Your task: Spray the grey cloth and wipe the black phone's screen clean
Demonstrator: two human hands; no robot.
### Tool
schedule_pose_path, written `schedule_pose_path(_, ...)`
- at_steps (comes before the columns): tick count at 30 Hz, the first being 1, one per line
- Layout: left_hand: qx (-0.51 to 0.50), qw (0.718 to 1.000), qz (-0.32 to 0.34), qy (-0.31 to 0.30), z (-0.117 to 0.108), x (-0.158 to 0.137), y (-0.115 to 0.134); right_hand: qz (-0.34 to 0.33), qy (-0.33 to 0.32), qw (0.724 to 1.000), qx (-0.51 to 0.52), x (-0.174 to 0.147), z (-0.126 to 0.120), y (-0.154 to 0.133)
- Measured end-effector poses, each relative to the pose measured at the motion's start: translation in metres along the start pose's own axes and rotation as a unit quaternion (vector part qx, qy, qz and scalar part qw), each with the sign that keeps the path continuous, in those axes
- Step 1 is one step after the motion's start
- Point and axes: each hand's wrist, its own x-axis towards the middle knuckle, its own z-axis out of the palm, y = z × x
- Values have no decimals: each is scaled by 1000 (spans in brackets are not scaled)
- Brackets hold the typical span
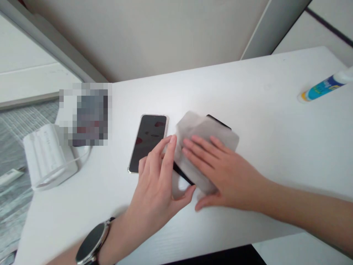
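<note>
A light grey cloth (193, 125) lies over a thin, flat black device (217, 120), whose dark edges show at the upper right and lower left; the cloth hides its exact kind. My right hand (220, 165) rests on the cloth with fingers stretched out and spread. At the device's lower left end, my left hand (156, 180) has its thumb and forefinger around the corners. Just left of those fingers, a smartphone (147, 141) in a clear case lies screen up on the white table (261, 92).
A glue-stick-like tube (322, 90), blue and white with a yellow end, lies at the far right. To the left stand a white box-like thing with a cable (49, 154) and a blurred-out object (89, 116). A watch (93, 243) is on my left wrist.
</note>
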Motion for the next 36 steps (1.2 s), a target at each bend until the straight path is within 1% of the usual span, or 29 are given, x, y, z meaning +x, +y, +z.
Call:
schedule_pose_path(1, 3, 1000, 2, 0, 0, 0, 0, -42, -13, 999, 15, 0, 2, -5)
schedule_pose_path(2, 5, 1000, 5, 1, 0, 0, 0, -70, -21, 997, 25, -1, 2, -8)
schedule_pose_path(3, 6, 1000, 6, 1, 0, -1, -1, -75, -23, 997, 25, -1, 2, -7)
schedule_pose_path(4, 5, 1000, 4, 0, 0, -1, -1, -56, -18, 998, 16, 0, 1, -2)
schedule_pose_path(7, -4, 1000, -4, -4, 0, -1, -1, 68, 18, 997, -38, 1, -5, 18)
schedule_pose_path(8, -6, 1000, -6, -5, 0, -1, -1, 98, 28, 993, -53, 1, -6, 21)
schedule_pose_path(9, -7, 1000, -7, -5, 0, -1, -1, 107, 31, 992, -60, 1, -6, 21)
schedule_pose_path(10, -7, 1000, -6, -5, 0, -1, -1, 91, 27, 994, -59, 1, -5, 17)
schedule_pose_path(12, -2, 1000, -4, -5, 0, -1, -1, 9, 1, 999, -41, 1, -1, 3)
schedule_pose_path(13, 1, 1000, -2, -5, 0, -1, -1, -36, -14, 999, -31, 1, 1, -3)
schedule_pose_path(14, 4, 1000, -1, -5, 0, 0, -1, -67, -23, 997, -23, 1, 2, -6)
schedule_pose_path(15, 6, 1000, 0, -5, 0, 0, 0, -74, -26, 997, -21, 1, 2, -6)
schedule_pose_path(16, 6, 1000, 0, -5, 0, 0, 0, -57, -21, 998, -25, 1, 1, -3)
schedule_pose_path(19, 1, 1000, -7, -9, 0, -1, 0, 68, 12, 996, -54, 1, -5, 16)
schedule_pose_path(20, 0, 1000, -9, -10, 0, -1, 0, 97, 21, 993, -60, 1, -5, 20)
schedule_pose_path(21, -1, 1000, -11, -11, 0, -1, 0, 104, 25, 992, -61, 1, -5, 20)
schedule_pose_path(22, 0, 1000, -11, -11, 0, -1, 0, 87, 23, 994, -56, 1, -4, 17)
schedule_pose_path(24, 6, 1000, -8, -11, 0, -1, 0, -1, 3, 999, -32, 0, 0, 5)
schedule_pose_path(26, 12, 1000, -4, -11, 1, -2, -1, -86, -20, 996, -7, 0, 3, -5)
schedule_pose_path(27, 13, 1000, -2, -10, 1, -2, -1, -100, -26, 995, 1, 0, 3, -5)
schedule_pose_path(28, 12, 1000, 0, -9, 0, -2, -1, -87, -25, 996, 3, 0, 2, -2)
schedule_pose_path(30, 4, 1000, -2, -8, 0, -2, -1, -7, -7, 1000, -16, 1, -2, 9)
schedule_pose_path(32, 0, 1000, -8, -8, 0, -2, -1, 79, 19, 996, -45, 1, -5, 17)
schedule_pose_path(33, -1, 1000, -9, -9, 0, -2, -1, 93, 25, 994, -51, 1, -5, 16)
schedule_pose_path(34, 1, 1000, -8, -8, 0, -2, -1, 77, 22, 996, -49, 1, -4, 12)
schedule_pose_path(36, 5, 1000, 0, -8, 1, -2, -1, -14, -8, 1000, -23, 1, 0, -2)
